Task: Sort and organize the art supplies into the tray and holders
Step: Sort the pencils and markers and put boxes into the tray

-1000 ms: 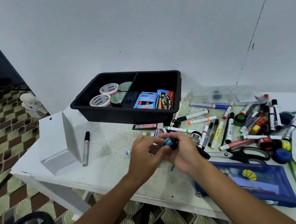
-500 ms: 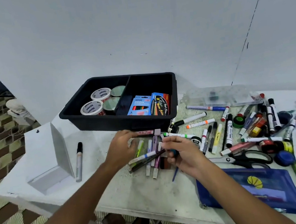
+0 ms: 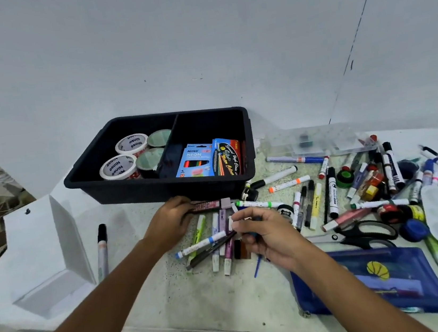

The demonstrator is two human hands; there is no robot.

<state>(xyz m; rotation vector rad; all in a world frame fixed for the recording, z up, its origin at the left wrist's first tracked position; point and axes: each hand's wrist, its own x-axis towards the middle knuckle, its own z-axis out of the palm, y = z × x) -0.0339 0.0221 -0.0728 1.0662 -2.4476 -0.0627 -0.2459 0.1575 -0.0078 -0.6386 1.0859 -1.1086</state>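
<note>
The black two-compartment tray (image 3: 160, 191) stands at the back of the table. Its left half holds tape rolls (image 3: 119, 166) and its right half holds crayon boxes (image 3: 197, 159). My left hand (image 3: 171, 223) reaches to the tray's front wall, fingers curled round the end of a dark pink glitter marker (image 3: 207, 205). My right hand (image 3: 268, 233) grips a thin blue pen (image 3: 257, 266), whose tip sticks out below the palm. Its fingertips hover over a small pile of markers (image 3: 217, 245) lying between both hands.
Many loose markers (image 3: 333, 195), paint pots and black scissors (image 3: 360, 235) cover the table's right side. A blue pouch (image 3: 389, 282) lies at the front right, and a clear plastic box (image 3: 317, 140) sits behind. At the left are a white box (image 3: 52, 243) and a silver marker (image 3: 102, 250).
My hands have parted. The left one went forward to the glitter marker by the tray, and the right one kept the blue pen. The pile of markers between them is uncovered.
</note>
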